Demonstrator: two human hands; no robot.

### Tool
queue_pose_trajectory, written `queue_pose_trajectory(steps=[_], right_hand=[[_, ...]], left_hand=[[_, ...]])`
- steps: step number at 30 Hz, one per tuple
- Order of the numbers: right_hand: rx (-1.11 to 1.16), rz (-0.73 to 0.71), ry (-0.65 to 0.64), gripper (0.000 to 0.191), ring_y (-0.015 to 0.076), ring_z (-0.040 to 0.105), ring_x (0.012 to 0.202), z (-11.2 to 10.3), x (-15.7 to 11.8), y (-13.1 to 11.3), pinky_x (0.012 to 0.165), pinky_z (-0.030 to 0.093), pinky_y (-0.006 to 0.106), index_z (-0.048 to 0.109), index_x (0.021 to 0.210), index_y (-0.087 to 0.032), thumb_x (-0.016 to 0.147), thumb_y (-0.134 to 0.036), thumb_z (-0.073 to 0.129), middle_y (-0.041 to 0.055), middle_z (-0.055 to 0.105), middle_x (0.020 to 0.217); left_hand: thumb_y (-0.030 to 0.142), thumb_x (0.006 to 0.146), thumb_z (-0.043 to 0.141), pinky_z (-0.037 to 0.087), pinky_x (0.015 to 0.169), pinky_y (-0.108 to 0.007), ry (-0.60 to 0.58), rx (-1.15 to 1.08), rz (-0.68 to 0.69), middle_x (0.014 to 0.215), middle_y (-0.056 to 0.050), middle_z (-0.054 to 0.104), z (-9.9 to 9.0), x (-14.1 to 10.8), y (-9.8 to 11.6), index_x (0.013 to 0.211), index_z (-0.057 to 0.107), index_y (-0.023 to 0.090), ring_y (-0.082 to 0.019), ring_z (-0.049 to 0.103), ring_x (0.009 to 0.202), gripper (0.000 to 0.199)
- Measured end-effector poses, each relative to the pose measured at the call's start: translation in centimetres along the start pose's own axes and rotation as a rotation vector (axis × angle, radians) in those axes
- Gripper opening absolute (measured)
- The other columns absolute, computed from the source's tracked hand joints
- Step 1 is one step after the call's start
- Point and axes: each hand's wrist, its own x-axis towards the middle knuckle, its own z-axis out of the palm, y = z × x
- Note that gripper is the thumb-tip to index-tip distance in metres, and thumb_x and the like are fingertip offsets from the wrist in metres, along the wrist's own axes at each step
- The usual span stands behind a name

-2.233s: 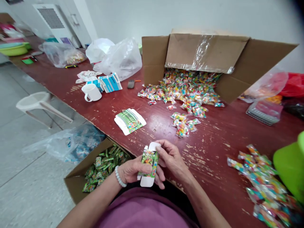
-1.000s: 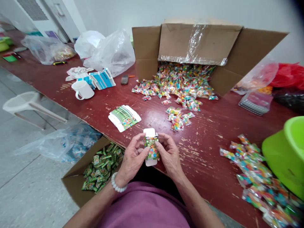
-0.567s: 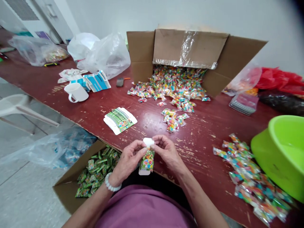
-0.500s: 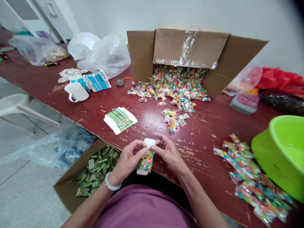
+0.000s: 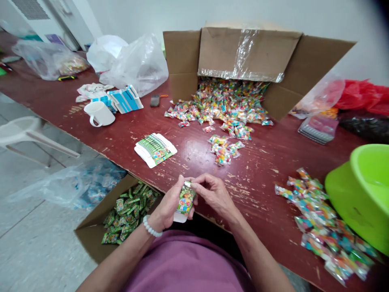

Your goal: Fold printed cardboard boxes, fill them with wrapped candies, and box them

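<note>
from here i have the left hand (image 5: 170, 202) clasping the printed carton (image 5: 185, 198), this side of the flattened-carton stack (image 5: 156, 149), the right hand (image 5: 217, 196) pinching its top, seemingly tucking it shut, which calls for light pressure.

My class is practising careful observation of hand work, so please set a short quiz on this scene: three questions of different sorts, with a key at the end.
1. True or false: the left hand and the right hand both touch the small green printed cardboard box.

2. Multiple choice: which item stands right beside the blue-and-white cardboard packaging?
A) The white mug with a handle
B) The lime-green plastic basin
C) The white plastic stool

3. Fill in the missing word: the bracelet of pale round beads is worn on the person's ____ wrist.

Key: 1. True; 2. A; 3. left.
</note>
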Motion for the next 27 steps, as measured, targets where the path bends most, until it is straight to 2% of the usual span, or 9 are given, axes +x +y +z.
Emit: queue_pose_trajectory(steps=[4,10,13,16,18,20,23,25,27], right_hand=[[0.003,0.048,-0.016,0.024,0.0126,0.063,0.045,-0.1,0.3,-0.1,0.050,0.049,0.023,0.067,0.090,-0.018,0.087,-0.041,0.068,-0.0018,0.069,0.062],[0.094,0.105,-0.037,0.027,0.0134,0.062,0.042,-0.4,0.4,-0.6,0.045,0.047,0.023,0.066,0.086,-0.016,0.085,-0.043,0.070,-0.0012,0.067,0.058],[0.069,0.007,-0.085,0.024,0.0145,0.067,0.055,-0.5,0.0,-0.8,0.055,0.052,0.026,0.067,0.085,-0.018,0.088,-0.042,0.067,0.0029,0.074,0.079],[-0.102,-0.169,-0.135,0.020,0.0181,0.070,0.089,-0.5,-0.6,-0.7,0.082,0.054,0.033,0.070,0.087,-0.021,0.094,-0.037,0.061,0.0060,0.073,0.111],[-0.259,-0.263,-0.115,0.015,0.0187,0.067,0.098,-0.5,-0.6,-0.4,0.089,0.051,0.034,0.071,0.096,-0.023,0.095,-0.033,0.060,0.0057,0.071,0.116],[-0.389,-0.313,-0.087,0.014,0.0186,0.066,0.095,-1.1,0.0,0.2,0.087,0.051,0.033,0.070,0.104,-0.024,0.095,-0.031,0.060,0.0052,0.071,0.109],[-0.561,-0.365,0.067,0.016,0.0214,0.063,0.099,-3.6,1.9,1.3,0.091,0.049,0.036,0.070,0.105,-0.024,0.095,-0.031,0.059,0.0060,0.070,0.105],[-0.727,-0.378,0.317,0.021,0.0276,0.058,0.110,-5.9,3.4,2.1,0.100,0.043,0.044,0.069,0.109,-0.023,0.090,-0.028,0.063,0.0104,0.067,0.115],[-0.775,-0.308,0.473,0.024,0.0328,0.054,0.113,-8.2,4.8,2.9,0.102,0.039,0.051,0.071,0.106,-0.020,0.082,-0.025,0.068,0.0144,0.066,0.119]], left_hand=[[0.072,0.092,0.033,0.042,0.036,-0.021,-0.048,0.089,0.030,0.062,-0.001,0.063,0.1,0.3,-0.4,0.122,0.060,0.015,-0.013,0.057,0.037,0.071],[0.073,0.092,0.028,0.041,0.036,-0.019,-0.058,0.227,0.085,0.060,-0.004,0.063,-0.2,0.1,-0.5,0.114,0.067,0.011,-0.012,0.055,0.037,0.076],[0.071,0.092,0.035,0.041,0.037,-0.019,-0.046,0.226,0.101,0.062,-0.003,0.064,-0.3,-0.1,-0.3,0.123,0.064,0.013,-0.012,0.056,0.038,0.072],[0.071,0.091,0.040,0.043,0.036,-0.021,-0.011,0.150,0.066,0.062,-0.002,0.065,-0.1,-0.1,-0.3,0.133,0.056,0.017,-0.014,0.058,0.037,0.070],[0.071,0.090,0.043,0.043,0.034,-0.023,0.020,0.099,0.028,0.058,0.000,0.063,0.2,0.1,-0.4,0.134,0.054,0.018,-0.016,0.058,0.036,0.070],[0.066,0.089,0.050,0.046,0.036,-0.024,0.047,0.044,0.027,0.058,0.001,0.063,0.4,0.5,-0.3,0.130,0.054,0.019,-0.017,0.058,0.037,0.063],[0.046,0.086,0.067,0.055,0.052,-0.026,0.075,-0.056,0.128,0.076,0.000,0.070,0.2,1.3,0.4,0.122,0.053,0.023,-0.016,0.066,0.055,0.045],[0.036,0.084,0.072,0.057,0.065,-0.025,0.111,-0.070,0.213,0.092,-0.004,0.073,-0.3,1.7,1.1,0.118,0.055,0.022,-0.015,0.069,0.071,0.041],[0.033,0.082,0.075,0.056,0.070,-0.023,0.148,-0.031,0.232,0.101,-0.007,0.073,-1.0,1.9,1.7,0.114,0.057,0.018,-0.014,0.068,0.078,0.040]])
